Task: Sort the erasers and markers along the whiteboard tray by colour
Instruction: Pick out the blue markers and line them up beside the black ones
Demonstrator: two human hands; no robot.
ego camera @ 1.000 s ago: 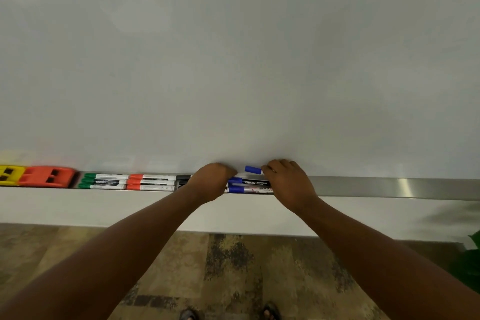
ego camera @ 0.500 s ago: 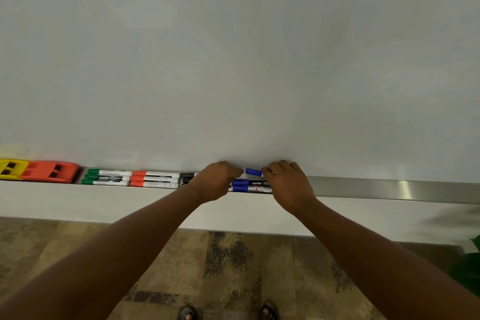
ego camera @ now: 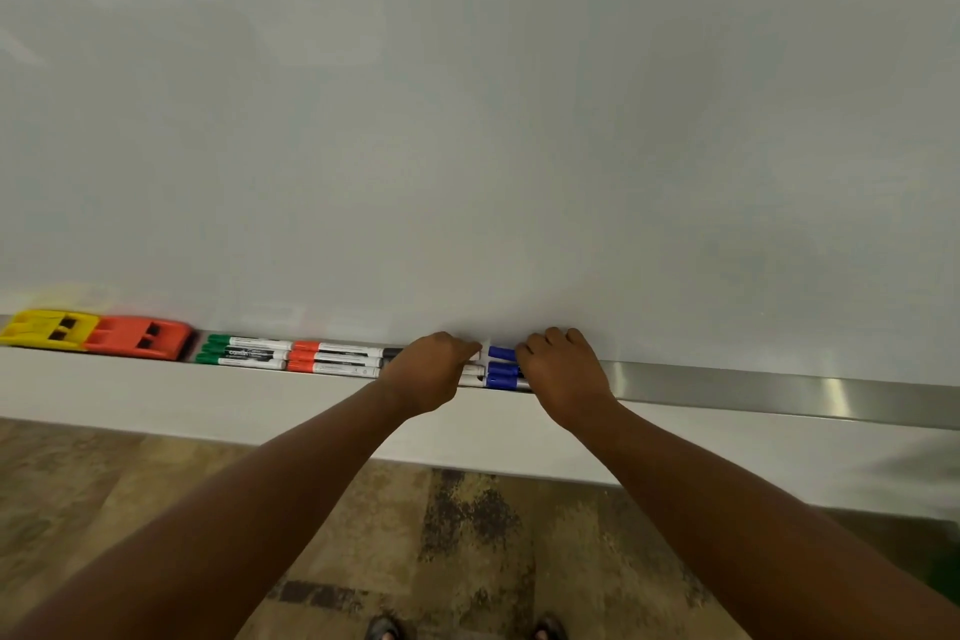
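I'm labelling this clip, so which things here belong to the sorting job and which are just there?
Job:
yellow eraser
orange eraser
green markers
orange markers
blue markers
tray
left hand
right hand

Just there:
whiteboard
floor
feet

Whiteboard [ego camera: 467, 94]: blank, pale grey-white, fills the upper two thirds of the view — faint smudges and soft reflections only.
Wall strip below the board [ego camera: 156, 395]: plain white band running the full width, widening toward the right.
Floor [ego camera: 363, 525]: mottled tan and brown tiles — one dark speckled patch near the middle, below the wall strip.
Sandalled feet [ego camera: 384, 629]: two toes-ends at the bottom edge, cut off by the frame.
Green object [ego camera: 948, 582]: sliver at the lower right edge, too little visible to identify.
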